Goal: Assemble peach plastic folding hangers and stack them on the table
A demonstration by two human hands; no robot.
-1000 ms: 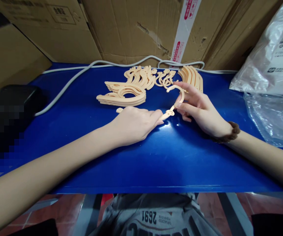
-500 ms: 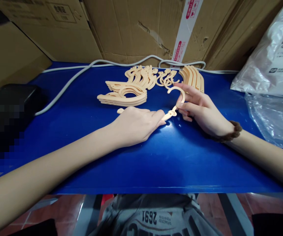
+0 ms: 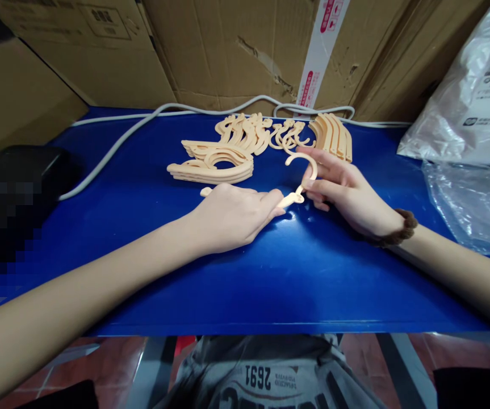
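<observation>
My left hand [image 3: 238, 217] is closed around a beige plastic arm piece [image 3: 289, 200], whose ends stick out on both sides of the fist. Between the thumb and fingers of my right hand [image 3: 340, 190] is a beige hook [image 3: 314, 168], its curve pointing up and left. The hook's lower end meets the arm piece's right end; whether they are locked together I cannot tell. Behind my hands lie stacked hanger arms [image 3: 217, 170], a row of curved pieces [image 3: 245, 132], several loose hooks [image 3: 287, 135] and another row of arms [image 3: 333, 135].
A white cable [image 3: 112, 152] runs along the back of the blue table [image 3: 245, 289], before cardboard boxes [image 3: 227, 57]. At the left is a black object [image 3: 27, 187], partly pixelated. Clear plastic bags [image 3: 461, 108] lie at the right.
The hook has tilted slightly left and down at its joint with the arm piece. Both hands have kept their grip and barely moved.
</observation>
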